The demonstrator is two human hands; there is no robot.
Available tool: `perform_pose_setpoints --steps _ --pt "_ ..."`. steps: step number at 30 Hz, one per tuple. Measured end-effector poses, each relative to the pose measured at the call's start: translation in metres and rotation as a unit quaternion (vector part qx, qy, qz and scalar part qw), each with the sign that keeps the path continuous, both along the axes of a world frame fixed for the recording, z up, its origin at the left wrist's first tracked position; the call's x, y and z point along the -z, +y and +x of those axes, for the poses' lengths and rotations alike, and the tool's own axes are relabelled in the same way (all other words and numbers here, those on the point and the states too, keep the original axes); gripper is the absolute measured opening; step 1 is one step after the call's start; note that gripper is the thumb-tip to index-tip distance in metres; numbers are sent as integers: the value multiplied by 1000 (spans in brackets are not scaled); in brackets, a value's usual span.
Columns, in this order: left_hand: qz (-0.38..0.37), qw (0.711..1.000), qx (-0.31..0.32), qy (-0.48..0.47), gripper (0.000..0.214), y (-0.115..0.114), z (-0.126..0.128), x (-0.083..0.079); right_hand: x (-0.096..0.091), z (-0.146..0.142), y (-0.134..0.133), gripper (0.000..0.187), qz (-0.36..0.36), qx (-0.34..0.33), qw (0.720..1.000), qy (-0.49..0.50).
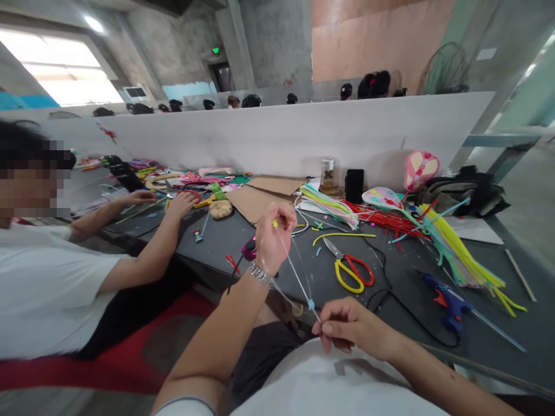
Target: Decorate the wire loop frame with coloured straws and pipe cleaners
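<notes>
My left hand (274, 245), with a metal watch at the wrist, is raised over the table edge, its fingers curled around the upper end of a thin white string (298, 271). A small yellow piece (274, 223) shows at its fingers. The string runs taut down to my right hand (353, 329), which pinches the lower end between thumb and fingers in front of my shirt. Just above that pinch, a small light-blue piece (311, 304) sits on the string. Nearest to my right hand on the table lie scissors (352, 271) with yellow and red handles.
A blue glue gun (448, 303) with its cord lies on the right, beside bundled pipe cleaners (459, 248). Behind are cardboard (247, 202), a jar (328, 176), a phone (354, 185) and a white partition (277, 133). A co-worker (56, 277) sits at the left, hands over the table.
</notes>
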State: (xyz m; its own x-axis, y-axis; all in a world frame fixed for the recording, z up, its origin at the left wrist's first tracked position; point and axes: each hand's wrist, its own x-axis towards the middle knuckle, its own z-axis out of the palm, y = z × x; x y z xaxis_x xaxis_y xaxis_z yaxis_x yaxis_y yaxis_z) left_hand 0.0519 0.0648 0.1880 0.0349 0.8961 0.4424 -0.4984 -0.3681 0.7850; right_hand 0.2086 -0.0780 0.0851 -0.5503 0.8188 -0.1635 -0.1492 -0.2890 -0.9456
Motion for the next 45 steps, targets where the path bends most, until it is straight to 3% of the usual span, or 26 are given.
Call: perform_pose_setpoints --steps 5,10,13,16,20,24,30,34,39,45 --pt "-68 992 31 -97 52 15 -1 9 7 1 3 36 128 141 979 -78" --pt "-220 964 -19 -148 27 23 -17 44 10 19 11 22 238 280 911 -188" --pt "-251 961 -12 -119 29 11 -19 73 15 27 14 18 262 315 882 -233" --pt "-240 969 9 -59 38 -13 -15 97 25 31 16 17 261 321 874 -256" --pt "-195 978 -3 68 51 -38 -7 117 38 32 18 18 251 340 856 -300" --pt "-178 974 -2 139 22 -37 -2 118 42 31 17 18 250 347 845 -320" --pt "-167 981 62 72 27 -13 8 91 38 24 13 18 252 322 857 -314" --pt "-137 983 115 35 27 -11 17 79 38 21 12 16 234 311 872 -296" --pt "-154 978 132 41 20 -15 23 82 43 19 11 14 206 309 889 -268" --pt "-179 971 136 81 25 -16 22 98 39 16 14 15 154 312 915 -203"
